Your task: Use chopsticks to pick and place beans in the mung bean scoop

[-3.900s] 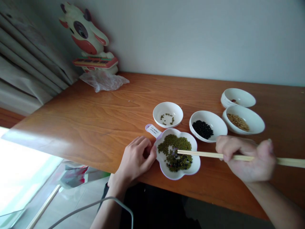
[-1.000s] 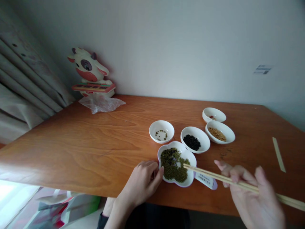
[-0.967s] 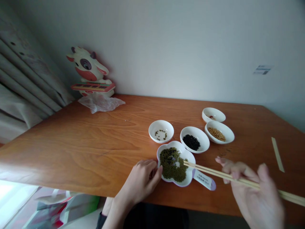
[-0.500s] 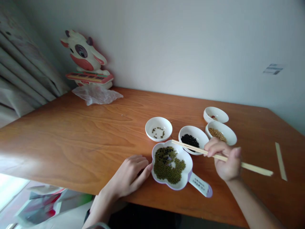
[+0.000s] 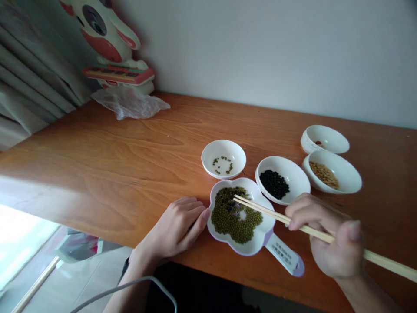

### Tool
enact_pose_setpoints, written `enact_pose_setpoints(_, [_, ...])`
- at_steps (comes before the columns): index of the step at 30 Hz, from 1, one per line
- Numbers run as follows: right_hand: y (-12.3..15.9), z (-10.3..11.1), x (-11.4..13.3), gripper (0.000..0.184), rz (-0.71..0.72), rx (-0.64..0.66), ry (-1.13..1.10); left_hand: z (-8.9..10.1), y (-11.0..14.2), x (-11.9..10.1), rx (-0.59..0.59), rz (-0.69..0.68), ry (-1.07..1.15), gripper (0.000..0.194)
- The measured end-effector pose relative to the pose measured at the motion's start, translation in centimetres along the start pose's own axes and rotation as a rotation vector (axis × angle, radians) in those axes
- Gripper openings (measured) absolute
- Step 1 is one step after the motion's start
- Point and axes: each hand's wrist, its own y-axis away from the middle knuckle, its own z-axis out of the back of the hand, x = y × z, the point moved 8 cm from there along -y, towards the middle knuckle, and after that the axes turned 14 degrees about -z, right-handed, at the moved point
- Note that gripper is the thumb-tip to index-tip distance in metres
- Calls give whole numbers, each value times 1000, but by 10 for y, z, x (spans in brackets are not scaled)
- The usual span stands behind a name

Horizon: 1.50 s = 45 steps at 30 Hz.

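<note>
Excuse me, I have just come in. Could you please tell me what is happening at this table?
A person's right hand holds chopsticks, their tips over green beans and dark ones in a handled dish. The left hand rests on the table at the dish's edge. Behind stand four white bowls: one with a few green beans, one with black beans, one with tan beans, and one with a few reddish-brown pieces.
</note>
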Motion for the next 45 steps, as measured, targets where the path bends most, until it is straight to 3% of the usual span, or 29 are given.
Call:
enact_pose_setpoints(12, [5, -14, -18, 75, -66, 14, 18, 5, 0, 1, -53, 48, 40, 41])
enact_pose_setpoints(23, [11, -21, -24, 70, 31, 57, 168, 3, 0, 2, -33, 41, -29, 41])
enact_pose_setpoints(45, [11, -23, -23, 73, 91, 71, 217, 3, -2, 1, -24, 47, -28, 42])
